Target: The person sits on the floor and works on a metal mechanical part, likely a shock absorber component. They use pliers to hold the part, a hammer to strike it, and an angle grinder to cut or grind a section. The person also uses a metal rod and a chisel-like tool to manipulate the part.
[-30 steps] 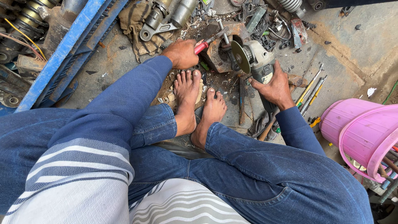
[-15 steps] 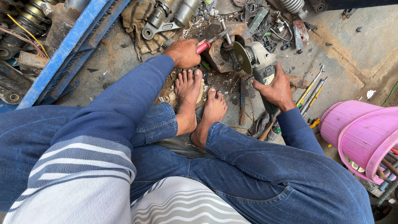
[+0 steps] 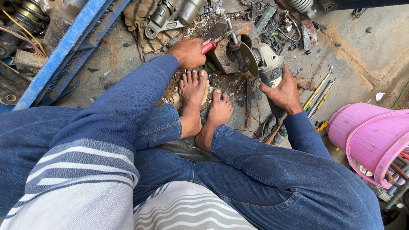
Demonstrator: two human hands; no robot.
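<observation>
Clamping red-handled tool (image 3: 211, 44), left hand (image 3: 188, 52) grip shut | right hand (image 3: 281, 90) wraps grinder (image 3: 265, 64) | tool tip hidden

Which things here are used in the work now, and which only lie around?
In use:
left hand with red-handled pliers
right hand holding angle grinder
rusty metal part

Lying about:
pink buckets
blue frame
screwdrivers
shock absorber
</observation>
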